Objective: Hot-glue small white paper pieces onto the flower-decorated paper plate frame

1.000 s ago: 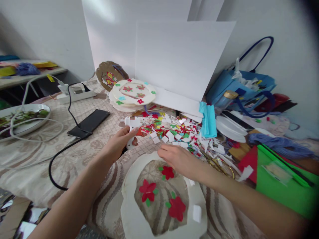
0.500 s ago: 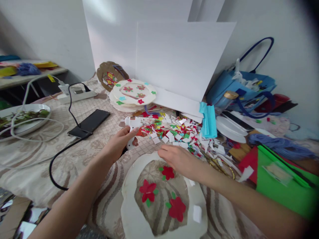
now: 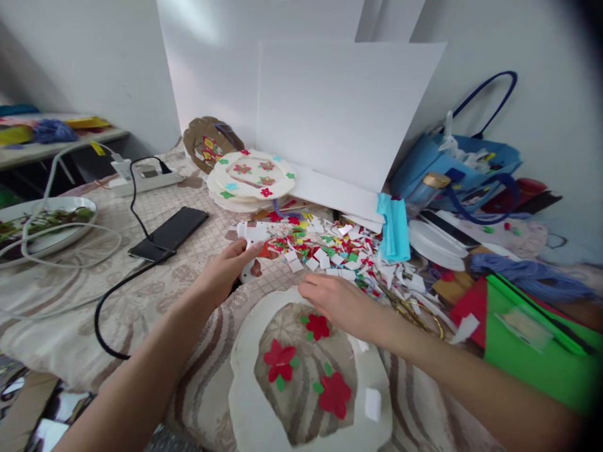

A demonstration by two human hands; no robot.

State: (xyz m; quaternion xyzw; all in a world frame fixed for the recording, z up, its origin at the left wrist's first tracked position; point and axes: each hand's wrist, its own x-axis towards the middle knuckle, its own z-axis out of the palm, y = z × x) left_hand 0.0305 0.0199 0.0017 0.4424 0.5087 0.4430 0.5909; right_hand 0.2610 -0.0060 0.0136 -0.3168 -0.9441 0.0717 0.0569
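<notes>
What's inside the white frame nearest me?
Three red flowers with green leaves, the tablecloth showing around them. The right hand covers part of the frame at its upper right; what lies under the hand can't be seen.

Pale wall; left, side table

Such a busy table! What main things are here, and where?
Near frame: one, white, front centre
Flowers: three, red, inside near frame
Glue gun: one, white and orange, centre
Paper scraps: many, multicoloured, centre
Green sheet: one, green, right edge
Phone: one, black, left
Power strip: one, white, far left
Dish: one, white, left edge
Brown frame: one, brown, back left
Stacked frames: at least two, white, back centre
White boards: several, white, back
Bag: one, blue, back right
Left hand: one, bare, holding the glue gun
Right hand: one, bare, at near frame's far rim
</notes>
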